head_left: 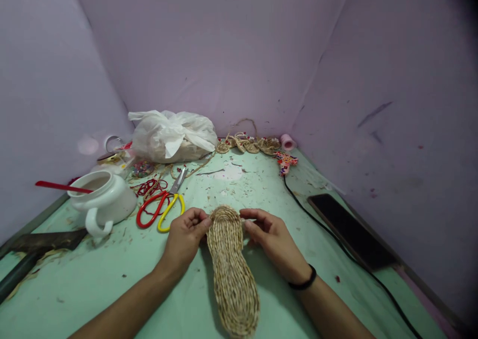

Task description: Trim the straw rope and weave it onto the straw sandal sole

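A woven straw shoe sole (233, 274) lies lengthwise before me, its far end between my two hands. My left hand (186, 234) is closed, with thumb and forefinger pinching the sole's left edge near the top. On the opposite edge, my right hand (274, 239) has its thumb and forefinger curled at the straw, gripping the rim; a black band circles that wrist. Part of the right fingertips is hard to make out. To the left of the sole lie scissors (164, 202) with one red and one yellow handle, blades slightly apart.
A white pot (106, 199) with a red stick stands left, near a dark-bladed tool (48, 242). A white plastic bag (174, 135), coiled straw pieces (250, 145) and a pink spool (287, 142) line the back. A black cable (328, 224) passes a phone (349, 229) at right.
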`<state>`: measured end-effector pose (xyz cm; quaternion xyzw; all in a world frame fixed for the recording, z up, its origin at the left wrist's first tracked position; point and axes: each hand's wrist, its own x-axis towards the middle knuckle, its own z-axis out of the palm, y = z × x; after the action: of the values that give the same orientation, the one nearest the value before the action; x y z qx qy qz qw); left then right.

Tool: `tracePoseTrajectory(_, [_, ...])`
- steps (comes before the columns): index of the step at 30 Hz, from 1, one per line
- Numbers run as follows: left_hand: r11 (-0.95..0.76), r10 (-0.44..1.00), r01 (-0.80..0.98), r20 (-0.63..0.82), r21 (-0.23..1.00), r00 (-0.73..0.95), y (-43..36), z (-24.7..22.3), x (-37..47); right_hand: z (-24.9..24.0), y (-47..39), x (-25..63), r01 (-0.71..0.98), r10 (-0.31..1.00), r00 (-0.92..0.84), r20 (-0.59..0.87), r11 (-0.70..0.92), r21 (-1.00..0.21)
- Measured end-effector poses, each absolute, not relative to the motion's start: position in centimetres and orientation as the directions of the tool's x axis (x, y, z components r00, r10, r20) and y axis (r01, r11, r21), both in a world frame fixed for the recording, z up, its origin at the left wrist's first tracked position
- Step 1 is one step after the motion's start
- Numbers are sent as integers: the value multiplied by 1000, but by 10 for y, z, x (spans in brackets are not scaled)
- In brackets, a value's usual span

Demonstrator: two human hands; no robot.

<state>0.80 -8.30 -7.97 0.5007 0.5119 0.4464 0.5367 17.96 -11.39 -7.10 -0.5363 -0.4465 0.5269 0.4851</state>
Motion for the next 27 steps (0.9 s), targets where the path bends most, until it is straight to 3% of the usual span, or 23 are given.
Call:
tracePoseTrajectory(5, [55, 998, -20, -54, 998, 43, -83, -80, 8, -70, -115, 178, -196, 982, 1, -187, -184, -963])
tracePoseTrajectory(11, [4, 990, 89, -16, 996, 137, -88, -79, 12, -76, -115, 176, -306, 973, 15, -228, -213, -928])
tracePoseTrajectory(21, [7, 994, 130, -21, 992, 104, -86, -83, 13, -75, -115, 170, -95, 963, 38, -266, -261, -961])
tracePoseTrajectory(27, [30, 991, 29, -34, 999, 131, -90, -81, 12, -81, -113, 170, -184, 962, 55, -269, -255, -949])
